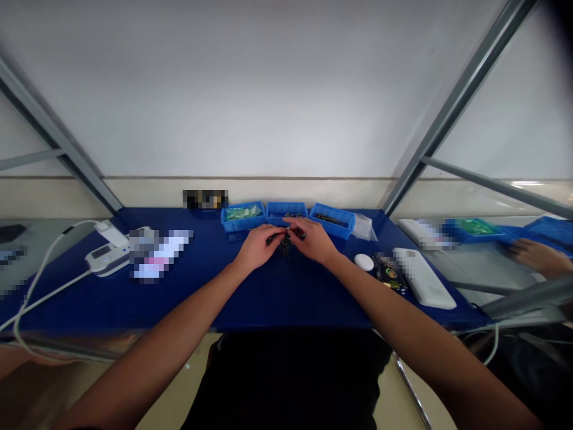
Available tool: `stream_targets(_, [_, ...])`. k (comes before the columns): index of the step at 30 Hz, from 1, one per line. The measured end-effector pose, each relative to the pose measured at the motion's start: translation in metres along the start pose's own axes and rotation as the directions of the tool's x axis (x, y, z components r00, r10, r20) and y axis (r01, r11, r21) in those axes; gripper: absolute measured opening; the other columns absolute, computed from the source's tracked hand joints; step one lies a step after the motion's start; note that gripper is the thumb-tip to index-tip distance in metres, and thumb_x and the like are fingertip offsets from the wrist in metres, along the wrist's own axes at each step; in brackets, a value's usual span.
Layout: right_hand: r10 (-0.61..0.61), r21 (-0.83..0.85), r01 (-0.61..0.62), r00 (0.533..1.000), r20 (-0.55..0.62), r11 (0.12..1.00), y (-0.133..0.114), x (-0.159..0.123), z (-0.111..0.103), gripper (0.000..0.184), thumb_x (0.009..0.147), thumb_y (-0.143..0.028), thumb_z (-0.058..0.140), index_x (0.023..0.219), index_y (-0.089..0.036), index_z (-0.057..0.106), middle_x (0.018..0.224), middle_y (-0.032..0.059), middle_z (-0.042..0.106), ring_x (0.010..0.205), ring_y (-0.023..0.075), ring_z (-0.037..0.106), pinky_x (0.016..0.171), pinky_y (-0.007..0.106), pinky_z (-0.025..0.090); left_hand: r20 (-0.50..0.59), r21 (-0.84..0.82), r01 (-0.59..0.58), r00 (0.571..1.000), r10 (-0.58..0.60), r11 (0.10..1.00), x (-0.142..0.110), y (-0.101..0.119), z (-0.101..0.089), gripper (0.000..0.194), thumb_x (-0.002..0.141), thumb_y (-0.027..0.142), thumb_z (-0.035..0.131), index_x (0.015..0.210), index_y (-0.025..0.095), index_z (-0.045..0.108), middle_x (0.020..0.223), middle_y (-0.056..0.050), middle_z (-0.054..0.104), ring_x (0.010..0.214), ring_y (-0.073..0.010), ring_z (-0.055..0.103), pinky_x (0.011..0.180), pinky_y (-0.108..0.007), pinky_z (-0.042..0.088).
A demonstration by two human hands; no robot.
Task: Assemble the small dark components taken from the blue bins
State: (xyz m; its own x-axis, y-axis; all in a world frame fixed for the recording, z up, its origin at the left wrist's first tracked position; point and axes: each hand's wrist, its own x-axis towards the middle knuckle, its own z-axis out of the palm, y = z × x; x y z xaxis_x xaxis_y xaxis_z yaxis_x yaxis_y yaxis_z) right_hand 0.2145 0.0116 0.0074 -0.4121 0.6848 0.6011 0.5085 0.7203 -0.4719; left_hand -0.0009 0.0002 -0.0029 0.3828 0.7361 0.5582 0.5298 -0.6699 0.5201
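Note:
Over the middle of the blue table my left hand (pixel 258 246) and my right hand (pixel 314 240) come together, fingertips almost meeting. Both have their fingers curled in, around small dark pieces (pixel 286 245) bunched between them. Exactly what each set of fingertips pinches is too small and partly hidden to make out. Just beyond my hands stands a blue bin (pixel 286 206) with some small dark metal-looking pieces. To its left a second blue bin (pixel 228 224) holds green-and-white packets (pixel 243 212). In the right blue bin (pixel 344 229) lie thin dark pieces (pixel 329 218).
Clear plastic bags (pixel 363 227) lie beside the right bin. A white round case (pixel 364 262), a dark packet (pixel 388 270) and a white power bank-like block (pixel 424 278) are at right. A power strip (pixel 107 258) and phone (pixel 162 255) lie left. Another person's hand (pixel 539 255) is far right.

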Motion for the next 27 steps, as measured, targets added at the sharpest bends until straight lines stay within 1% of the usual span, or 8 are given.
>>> stream_targets(3, [-0.009, 0.001, 0.008, 1.000, 0.028, 1.000, -0.001, 0.000, 0.000, 0.027, 0.097, -0.017, 0.057, 0.117, -0.025, 0.074, 0.111, 0.0058, 0.078, 0.098, 0.0200, 0.073, 0.090, 0.034, 0.058, 0.015, -0.006, -0.001, 1.000, 0.001, 1.000, 0.000, 0.001, 0.000, 0.024, 0.102, 0.027, 0.058, 0.117, 0.026, 0.076, 0.114, -0.006, 0.078, 0.105, -0.0224, 0.072, 0.097, -0.039, 0.056])
stream_targets(8, [0.094, 0.025, -0.093, 0.995, -0.028, 0.995, 0.001, 0.000, 0.001, 0.016, 0.099, -0.026, 0.062, 0.112, -0.024, 0.071, 0.098, 0.0037, 0.078, 0.084, 0.0190, 0.074, 0.082, 0.032, 0.059, -0.020, -0.002, 0.073, 0.997, -0.073, 0.997, 0.000, 0.005, -0.003, 0.027, 0.104, 0.036, 0.055, 0.113, 0.025, 0.078, 0.107, -0.006, 0.079, 0.096, -0.0220, 0.073, 0.084, -0.034, 0.058])
stream_targets(10, [0.072, 0.040, -0.071, 0.997, -0.036, 0.997, 0.001, 0.000, 0.001, 0.014, 0.098, -0.029, 0.064, 0.110, -0.024, 0.071, 0.097, 0.0039, 0.077, 0.084, 0.0190, 0.073, 0.081, 0.032, 0.058, -0.013, -0.006, 0.079, 0.997, -0.079, 0.997, -0.001, 0.007, -0.005, 0.030, 0.105, 0.040, 0.053, 0.111, 0.025, 0.079, 0.104, -0.005, 0.079, 0.093, -0.0219, 0.073, 0.082, -0.033, 0.057])
stream_targets(13, [-0.019, 0.061, 0.020, 1.000, -0.024, 0.998, 0.000, 0.000, 0.002, 0.012, 0.097, -0.024, 0.066, 0.105, -0.023, 0.074, 0.098, 0.0051, 0.073, 0.084, 0.0180, 0.070, 0.080, 0.031, 0.057, 0.005, -0.028, 0.071, 0.997, -0.071, 0.997, 0.000, 0.010, -0.006, 0.031, 0.104, 0.042, 0.054, 0.109, 0.026, 0.080, 0.103, -0.004, 0.080, 0.093, -0.0215, 0.074, 0.083, -0.033, 0.057])
stream_targets(17, [-0.045, 0.077, 0.045, 0.999, -0.004, 0.996, -0.001, 0.000, 0.005, 0.016, 0.095, -0.019, 0.064, 0.107, -0.023, 0.074, 0.096, 0.0053, 0.071, 0.082, 0.0173, 0.067, 0.079, 0.031, 0.056, -0.001, -0.037, 0.062, 0.998, -0.062, 0.997, 0.000, 0.006, -0.005, 0.024, 0.102, 0.037, 0.060, 0.109, 0.027, 0.081, 0.103, -0.003, 0.080, 0.090, -0.0207, 0.074, 0.083, -0.033, 0.057])
stream_targets(20, [-0.037, 0.105, 0.033, 0.999, 0.036, 0.994, 0.001, -0.001, 0.007, 0.021, 0.096, -0.018, 0.062, 0.112, -0.023, 0.072, 0.105, 0.0063, 0.074, 0.090, 0.0183, 0.070, 0.082, 0.032, 0.058, -0.027, -0.035, 0.084, 0.996, -0.085, 0.996, -0.001, -0.001, -0.003, 0.021, 0.099, 0.032, 0.064, 0.112, 0.029, 0.080, 0.108, -0.002, 0.081, 0.094, -0.0220, 0.076, 0.085, -0.035, 0.059])
stream_targets(23, [-0.010, 0.119, 0.002, 0.998, 0.065, 0.993, 0.000, -0.002, 0.007, 0.020, 0.097, -0.021, 0.059, 0.113, -0.024, 0.071, 0.108, 0.0055, 0.077, 0.094, 0.0190, 0.073, 0.085, 0.032, 0.058, -0.057, -0.048, 0.142, 0.988, -0.144, 0.989, -0.001, -0.006, -0.001, 0.021, 0.097, 0.030, 0.065, 0.111, 0.028, 0.080, 0.112, -0.001, 0.081, 0.101, -0.0236, 0.076, 0.090, -0.037, 0.060])
stream_targets(27, [0.043, 0.118, -0.049, 0.998, 0.051, 0.992, -0.005, -0.002, 0.003, 0.015, 0.099, -0.029, 0.060, 0.109, -0.024, 0.070, 0.100, 0.0031, 0.078, 0.088, 0.0182, 0.075, 0.079, 0.030, 0.057, -0.083, -0.087, 0.184, 0.978, -0.191, 0.979, -0.002, -0.007, 0.001, 0.017, 0.093, 0.028, 0.068, 0.105, 0.025, 0.080, 0.104, -0.002, 0.082, 0.093, -0.0226, 0.078, 0.088, -0.037, 0.062])
